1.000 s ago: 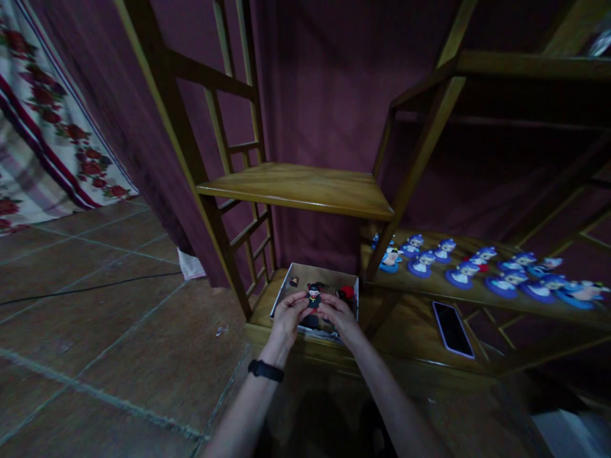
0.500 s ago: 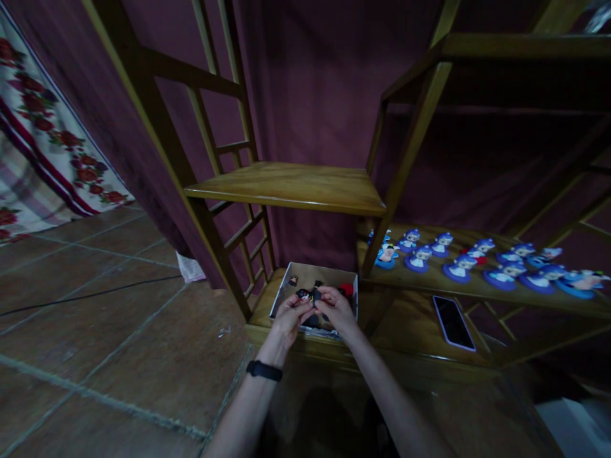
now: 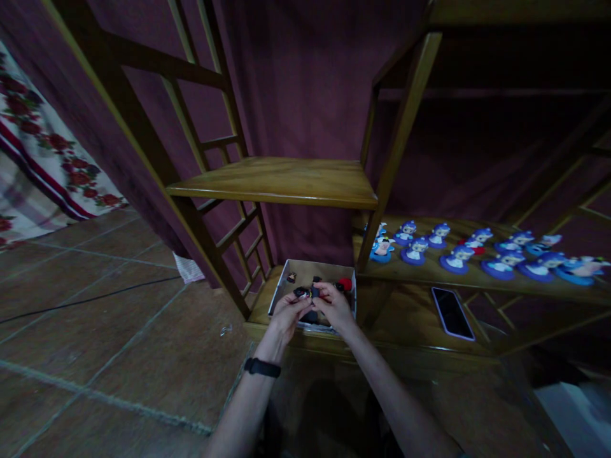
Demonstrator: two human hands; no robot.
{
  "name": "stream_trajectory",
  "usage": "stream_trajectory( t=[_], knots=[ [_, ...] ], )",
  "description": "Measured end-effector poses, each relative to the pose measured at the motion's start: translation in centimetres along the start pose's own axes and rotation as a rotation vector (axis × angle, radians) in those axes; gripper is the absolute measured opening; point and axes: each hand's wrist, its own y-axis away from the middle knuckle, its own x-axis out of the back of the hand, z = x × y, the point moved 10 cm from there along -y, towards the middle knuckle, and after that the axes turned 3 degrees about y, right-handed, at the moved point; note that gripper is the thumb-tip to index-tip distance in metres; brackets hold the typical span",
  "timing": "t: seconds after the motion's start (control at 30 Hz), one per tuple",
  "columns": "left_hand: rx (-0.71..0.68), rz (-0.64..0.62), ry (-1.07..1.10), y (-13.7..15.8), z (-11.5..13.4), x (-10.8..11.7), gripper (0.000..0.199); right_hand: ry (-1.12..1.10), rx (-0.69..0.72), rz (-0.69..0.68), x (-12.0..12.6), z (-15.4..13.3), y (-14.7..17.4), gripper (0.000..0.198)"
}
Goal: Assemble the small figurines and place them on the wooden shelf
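Both my hands meet over a shallow cardboard box (image 3: 274, 294) on the low shelf. Between them is a small dark figurine (image 3: 302, 292) with some white and yellow on it. My left hand (image 3: 288, 313) grips its left end, fingers closed. My right hand (image 3: 334, 306) pinches its other end with thumb and fingertips. Inside the box lie a small figurine piece (image 3: 291, 277) at the back left and a red piece (image 3: 344, 284) at the right. Other dark pieces are partly hidden under my hands.
On the right shelf stand several blue and purple figurines (image 3: 414, 250). A phone (image 3: 452, 313) lies on the board below them. Above the box juts a wooden shelf (image 3: 286, 181). A black cable (image 3: 90, 294) runs over the tiled floor at left.
The dark figurine has turned slightly between my fingers, its white part now less visible. Both hands keep their hold over the box. My view has shifted a little.
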Motion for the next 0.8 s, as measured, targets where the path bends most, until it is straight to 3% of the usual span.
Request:
stream_trajectory(
  t=[0.17,0.43,0.8],
  knots=[
    [-0.019,0.03,-0.071,0.3,0.5,-0.2,0.032,-0.152,-0.12,0.05,0.3,0.6,0.6,0.036],
    [-0.025,-0.016,-0.029,0.8,1.1,-0.4,0.035,-0.34,-0.196,0.062,1.1,1.9,0.4,0.033],
    [-0.096,-0.069,-0.157,1.2,2.0,-1.5,0.043,-0.265,-0.224,0.063,1.7,1.9,0.3,0.027]
  ],
)
